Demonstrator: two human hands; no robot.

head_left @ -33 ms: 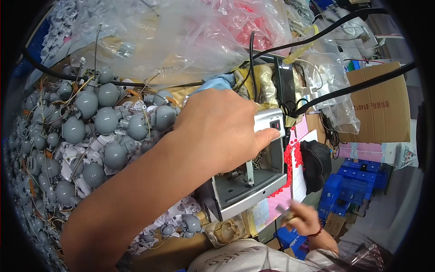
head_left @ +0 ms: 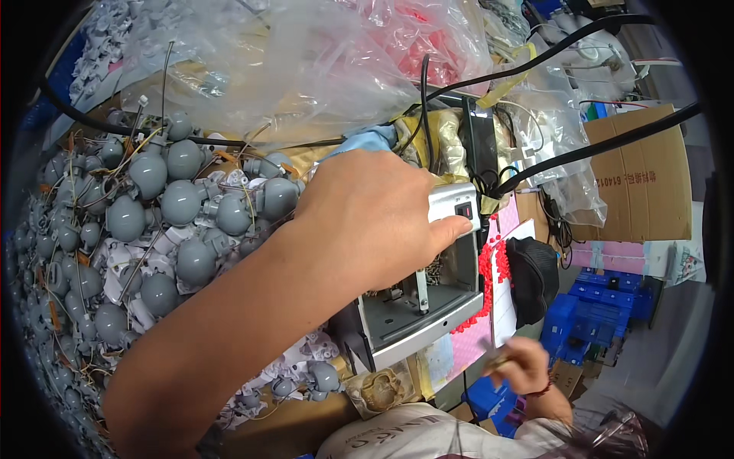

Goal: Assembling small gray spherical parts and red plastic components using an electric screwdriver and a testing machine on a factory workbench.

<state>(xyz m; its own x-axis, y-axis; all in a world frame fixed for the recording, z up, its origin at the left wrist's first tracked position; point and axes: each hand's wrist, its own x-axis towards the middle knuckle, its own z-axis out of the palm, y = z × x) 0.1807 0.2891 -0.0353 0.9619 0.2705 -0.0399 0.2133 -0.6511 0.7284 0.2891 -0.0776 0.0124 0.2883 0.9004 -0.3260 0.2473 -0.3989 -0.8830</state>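
Observation:
My left hand point(head_left: 367, 218) reaches across from the lower left and lies over the grey metal machine point(head_left: 428, 333), an open-fronted casing. Its thumb rests on the top edge beside a small dark rocker switch point(head_left: 463, 210), and the bent fingers are hidden behind the back of the hand. A pale metal post point(head_left: 421, 293) stands inside the casing. At the lower right my right hand point(head_left: 524, 366) is closed, apart from the machine. A thin greyish piece point(head_left: 492, 355) sticks out from its fingertips, too blurred to name.
Grey round lamp-like housings point(head_left: 180, 203) with wires are heaped on the left. Clear plastic bags point(head_left: 306, 69) lie behind. Black cables point(head_left: 604, 145) cross the right. Small red pieces point(head_left: 497, 260), a black cap-like item point(head_left: 533, 279), a cardboard box point(head_left: 642, 176) and blue bins point(head_left: 592, 306) are farther right.
My right hand has shifted slightly to the right with the thin piece. My left hand stays on the machine.

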